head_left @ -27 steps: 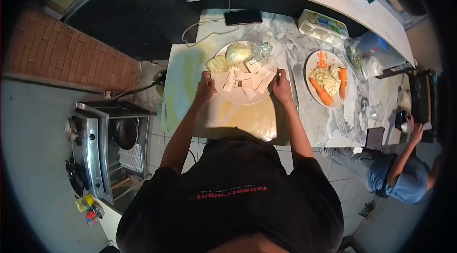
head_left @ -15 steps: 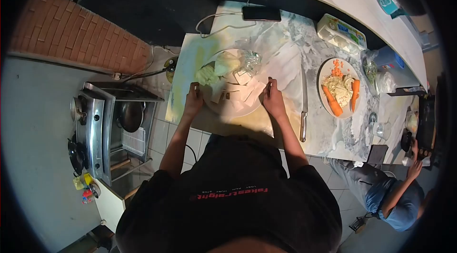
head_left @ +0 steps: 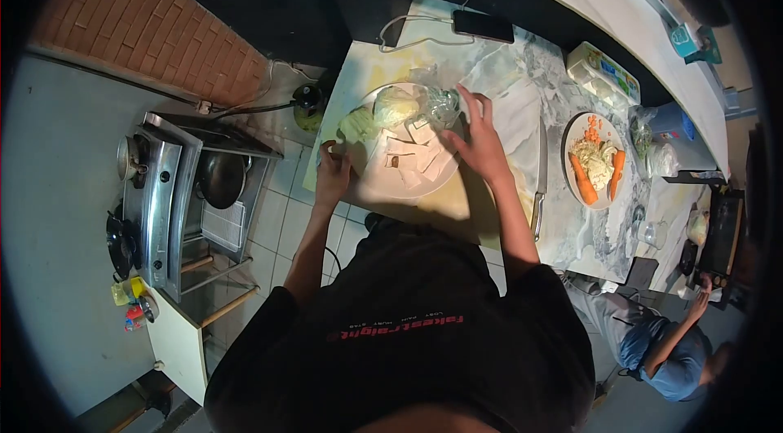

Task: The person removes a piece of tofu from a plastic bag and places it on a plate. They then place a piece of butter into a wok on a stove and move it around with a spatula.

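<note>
Clock centred on our pale round plate, which sits on the marbled grey-white counter right in front of us.

Left hand at 8 o'clock, by the rim: grip half-curled, gap between thumb and fingers; can't tell if it touches the plate. Right hand at 3 o'clock: grip wide, fingers spread, thumb side at the rim, nothing held. Fingertips near the crumpled clear plastic at 1 o'clock.

On the plate: flat cream-coloured slabs from the middle towards 6, pale green cabbage chunk at 11, loose light-green leafy pieces near 10.

Next out, between 3 and 4: long knife with a dark handle, lying on the counter, blade pointing away from us. Past it at 3, second round plate: pale shredded heap, orange carrot pieces either side, diced carrot at its 12.

Black phone with white cable at 1. Clear pack with green label at 2.

Further off, steel stove between 8 and 9; co-worker in a blue top at 4.
</note>
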`<state>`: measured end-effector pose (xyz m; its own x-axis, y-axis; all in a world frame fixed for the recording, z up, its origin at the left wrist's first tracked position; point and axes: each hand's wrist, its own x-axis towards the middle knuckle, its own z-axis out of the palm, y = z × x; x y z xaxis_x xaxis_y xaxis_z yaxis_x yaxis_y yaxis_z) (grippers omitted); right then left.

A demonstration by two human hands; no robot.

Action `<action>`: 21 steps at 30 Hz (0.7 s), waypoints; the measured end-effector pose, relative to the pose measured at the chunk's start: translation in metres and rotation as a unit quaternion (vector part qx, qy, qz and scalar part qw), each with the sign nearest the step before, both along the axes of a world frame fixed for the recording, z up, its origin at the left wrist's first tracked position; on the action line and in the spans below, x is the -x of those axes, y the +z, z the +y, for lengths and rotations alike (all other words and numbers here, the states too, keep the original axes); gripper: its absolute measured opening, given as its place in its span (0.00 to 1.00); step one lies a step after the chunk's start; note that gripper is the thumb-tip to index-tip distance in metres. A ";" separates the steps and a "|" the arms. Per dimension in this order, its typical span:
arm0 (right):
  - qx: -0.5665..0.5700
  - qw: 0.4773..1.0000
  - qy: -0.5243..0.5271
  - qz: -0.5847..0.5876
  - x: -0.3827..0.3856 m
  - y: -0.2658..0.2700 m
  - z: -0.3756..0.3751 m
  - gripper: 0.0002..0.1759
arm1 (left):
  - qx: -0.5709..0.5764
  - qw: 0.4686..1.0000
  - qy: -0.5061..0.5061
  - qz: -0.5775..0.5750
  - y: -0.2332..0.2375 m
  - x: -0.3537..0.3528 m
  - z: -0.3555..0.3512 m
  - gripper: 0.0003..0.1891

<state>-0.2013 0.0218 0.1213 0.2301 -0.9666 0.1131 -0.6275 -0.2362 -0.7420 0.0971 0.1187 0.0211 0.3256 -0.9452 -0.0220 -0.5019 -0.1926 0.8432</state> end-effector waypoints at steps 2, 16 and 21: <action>0.027 0.999 0.043 0.021 -0.011 -0.004 -0.009 0.30 | 0.017 1.000 0.002 0.004 0.000 -0.003 0.005 0.23; -0.079 0.955 -0.099 -0.268 0.008 -0.060 -0.040 0.08 | 0.003 0.998 0.009 0.059 0.047 0.001 0.001 0.24; -0.051 0.959 -0.048 -0.274 -0.001 -0.044 -0.045 0.07 | 0.025 0.999 -0.001 0.032 0.058 0.007 -0.010 0.24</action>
<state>-0.2007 -0.0233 0.0775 0.0732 -0.9927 0.0960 -0.1528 -0.1063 -0.9825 0.0904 0.1083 0.0794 0.3228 -0.9465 0.0043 -0.4472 -0.1485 0.8820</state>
